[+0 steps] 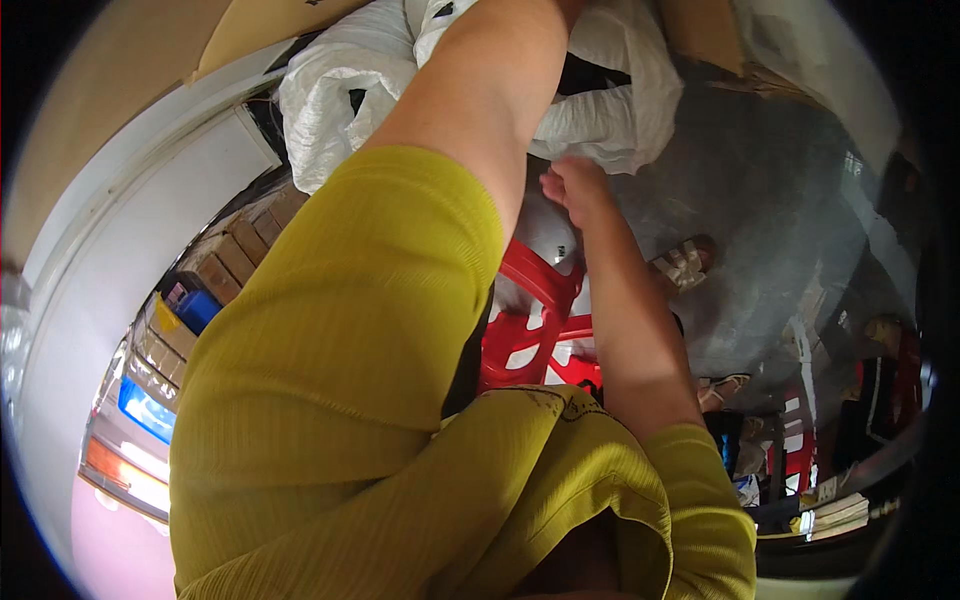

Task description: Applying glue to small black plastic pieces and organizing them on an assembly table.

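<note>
My left arm reaches up across the middle and runs out past the top edge, so its hand is out of sight. White woven sacks [340, 90] lie bunched on the left of that arm. Another white sack [625, 125], with dark gaps between its folds, is on the right of it. Just below this sack is my right hand [577, 188]. Its fingers are curled together, and I see nothing held in them. Under my arms stands a red plastic chair or stool [540, 350], partly hidden by my sleeve and right forearm.
Sandalled feet [685, 265] rest on the grey floor [760, 210] to the right. More red plastic seating [795, 450] and dark clothing stand at the far right. Cardboard [270, 30] lines the upper left. Stacked boxes [225, 265] and a blue container [197, 311] sit farther left.
</note>
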A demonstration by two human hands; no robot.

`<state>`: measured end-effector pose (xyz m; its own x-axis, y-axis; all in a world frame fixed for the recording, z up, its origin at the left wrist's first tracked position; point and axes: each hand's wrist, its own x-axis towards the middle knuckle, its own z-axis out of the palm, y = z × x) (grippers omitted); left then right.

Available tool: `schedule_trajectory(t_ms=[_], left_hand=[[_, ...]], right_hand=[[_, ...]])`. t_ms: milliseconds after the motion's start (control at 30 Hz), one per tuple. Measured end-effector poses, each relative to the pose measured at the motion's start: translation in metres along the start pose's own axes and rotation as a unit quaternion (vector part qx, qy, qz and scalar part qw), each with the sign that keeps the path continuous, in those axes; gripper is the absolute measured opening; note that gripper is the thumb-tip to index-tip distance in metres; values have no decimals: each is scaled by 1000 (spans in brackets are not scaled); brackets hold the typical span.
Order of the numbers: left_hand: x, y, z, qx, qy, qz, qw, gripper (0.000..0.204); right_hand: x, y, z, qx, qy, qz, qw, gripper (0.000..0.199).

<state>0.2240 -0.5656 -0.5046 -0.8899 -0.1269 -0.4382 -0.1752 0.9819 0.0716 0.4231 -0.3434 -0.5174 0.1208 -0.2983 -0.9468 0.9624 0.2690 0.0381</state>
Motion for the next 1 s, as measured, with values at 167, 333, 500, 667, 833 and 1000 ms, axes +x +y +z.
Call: schedule_trajectory(t_ms=[167, 333, 500, 667, 833, 1000], left_hand=[[-5, -2, 23, -41, -17, -10, 999, 23], [-20, 2, 13, -70, 7, -8, 998, 35], [-149, 26, -4, -349, 481, 30, 804, 22], [-341, -56, 34, -477, 421, -313, 705, 15], [-354, -157, 138, -583, 128, -540, 593, 37], [-332, -215, 162, -389, 186, -363, 826, 47]], right_hand=[[66, -4, 39, 39, 95, -117, 988, 18], [65, -5, 41, 12, 148, -110, 983, 32], [8, 13, 49, 122, 160, -40, 979, 17], [-60, 77, 148, -33, -160, -342, 925, 18], [47, 87, 238, -525, 64, -530, 663, 38], [126, 76, 246, -378, 46, -400, 834, 38]])
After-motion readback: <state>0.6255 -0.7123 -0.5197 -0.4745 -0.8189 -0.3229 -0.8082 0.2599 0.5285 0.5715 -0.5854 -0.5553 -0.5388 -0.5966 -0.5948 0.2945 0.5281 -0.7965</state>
